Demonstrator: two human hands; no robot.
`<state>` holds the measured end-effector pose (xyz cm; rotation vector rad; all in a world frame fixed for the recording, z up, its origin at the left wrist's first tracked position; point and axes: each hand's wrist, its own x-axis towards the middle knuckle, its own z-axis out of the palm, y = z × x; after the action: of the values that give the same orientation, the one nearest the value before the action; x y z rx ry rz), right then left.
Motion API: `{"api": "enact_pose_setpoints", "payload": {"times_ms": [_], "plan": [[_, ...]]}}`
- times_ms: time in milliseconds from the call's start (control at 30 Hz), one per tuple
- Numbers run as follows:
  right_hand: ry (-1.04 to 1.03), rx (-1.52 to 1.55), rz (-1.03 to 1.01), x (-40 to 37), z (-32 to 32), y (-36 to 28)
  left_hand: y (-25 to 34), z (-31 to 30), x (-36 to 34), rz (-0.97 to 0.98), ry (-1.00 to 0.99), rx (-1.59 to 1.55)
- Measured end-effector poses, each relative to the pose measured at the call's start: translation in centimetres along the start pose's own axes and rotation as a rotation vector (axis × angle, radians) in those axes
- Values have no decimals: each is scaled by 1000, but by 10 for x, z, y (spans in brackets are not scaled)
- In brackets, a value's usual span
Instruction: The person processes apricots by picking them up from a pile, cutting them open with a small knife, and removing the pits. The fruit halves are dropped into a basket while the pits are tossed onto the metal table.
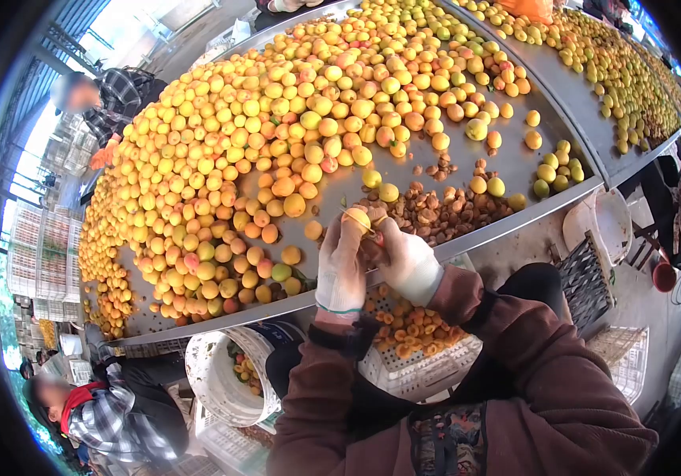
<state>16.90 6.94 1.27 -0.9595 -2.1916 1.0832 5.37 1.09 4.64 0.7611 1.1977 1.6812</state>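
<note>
L hand, gloved, fingers curled shut round an apricot, held just above the near edge of the metal table. R hand, also gloved, pinches the same fruit from the other side. Both wrists are raised, w/ forearms angled in together. Pile of pits lies just beyond.

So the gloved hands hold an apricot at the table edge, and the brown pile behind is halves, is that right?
Not halves: the head view shows pits. The left hand and right hand do hold the apricot at the table edge.
</note>
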Motion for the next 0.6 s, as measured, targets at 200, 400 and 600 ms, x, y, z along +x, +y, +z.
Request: {"api": "enact_pose_setpoints", "payload": {"times_ms": [200,400,600], "plan": [[-134,320,47,6,-15,-5,28,-23,12,-86,-84,355],[-23,293,-14,-5,-4,-18,8,-6,2,14,0,-5],[5,350,-44,1,0,-10,5,1,2,60,69,-39]]}}
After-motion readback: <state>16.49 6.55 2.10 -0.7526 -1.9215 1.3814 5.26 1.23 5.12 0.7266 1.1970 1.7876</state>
